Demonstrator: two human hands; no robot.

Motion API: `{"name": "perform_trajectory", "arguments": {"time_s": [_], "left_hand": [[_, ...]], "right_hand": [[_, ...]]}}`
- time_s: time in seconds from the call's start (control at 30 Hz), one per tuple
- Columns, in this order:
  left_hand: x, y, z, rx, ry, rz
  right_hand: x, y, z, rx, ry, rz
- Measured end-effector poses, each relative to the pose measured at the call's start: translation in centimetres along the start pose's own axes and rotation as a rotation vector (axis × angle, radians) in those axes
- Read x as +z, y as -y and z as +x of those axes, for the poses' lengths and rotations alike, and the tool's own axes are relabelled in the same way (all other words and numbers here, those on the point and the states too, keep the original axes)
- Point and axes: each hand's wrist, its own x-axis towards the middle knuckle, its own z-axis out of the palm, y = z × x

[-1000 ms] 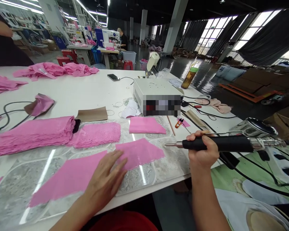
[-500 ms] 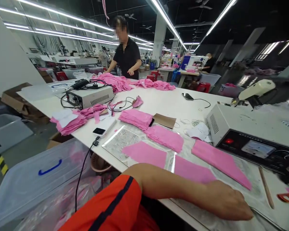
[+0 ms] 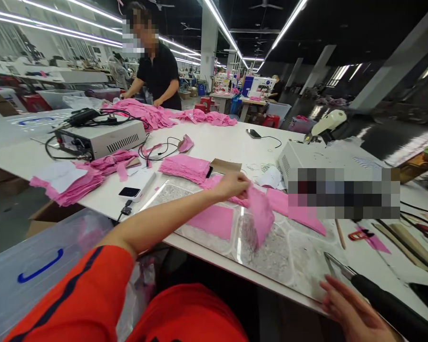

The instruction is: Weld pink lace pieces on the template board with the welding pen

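My left hand (image 3: pixel 232 185) pinches a corner of a pink fabric piece (image 3: pixel 261 213), which hangs above the clear template board (image 3: pixel 271 259). Another pink fabric panel (image 3: pixel 214 221) lies flat on the board, left of the raised one. At the lower right, my right hand (image 3: pixel 353 308) has its fingers stretched out, beside a black-handled tool (image 3: pixel 385 299) with a bent metal tip. Behind the board are a stack of pink pieces (image 3: pixel 185 167) and a folded pink stack (image 3: pixel 299 211).
A grey power box (image 3: pixel 114 135) with black cables stands back left; another grey box (image 3: pixel 328 159) is at right. A phone (image 3: pixel 253 133), small snips (image 3: pixel 358 235) and a wooden stick (image 3: pixel 340 233) lie on the table. A co-worker (image 3: pixel 157 71) handles pink cloth across it.
My left hand has moved from the board's right end back to the middle and lifted the right pink piece. My right hand and the black-handled tool have come into view as the view shifted right.
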Motion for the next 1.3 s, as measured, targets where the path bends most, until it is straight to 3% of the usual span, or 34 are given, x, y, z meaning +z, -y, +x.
{"name": "perform_trajectory", "arguments": {"time_s": [0.1,0.27,0.4,0.53,0.67,0.87,1.07,1.3], "left_hand": [[-2.8,2.2,-2.0,-0.074,-0.056,-0.092],[-5.5,5.4,-6.1,-0.122,-0.082,-0.136],[-7.3,7.3,-8.0,-0.122,-0.043,-0.054],[-9.1,8.7,-8.8,-0.103,-0.042,0.115],[-10.9,9.8,-9.9,-0.045,-0.103,0.318],[-12.3,11.2,-12.3,0.002,-0.139,0.569],[-12.5,11.4,-14.5,0.085,-0.118,0.671],[-13.8,12.4,-15.6,0.250,0.025,0.732]], "right_hand": [[4.2,2.5,-0.6,-0.029,0.125,-0.053],[11.1,5.2,-1.2,-0.458,0.346,-0.081],[14.2,5.2,-0.1,-0.697,0.444,-0.129],[15.5,5.5,0.8,-0.772,0.546,-0.264],[16.4,5.7,0.5,-0.947,0.593,-0.539],[17.8,4.7,-0.3,-1.231,0.574,-0.547],[17.6,4.8,0.0,-1.280,0.592,-0.513],[18.4,4.1,0.8,-1.312,0.691,-0.497]]}}
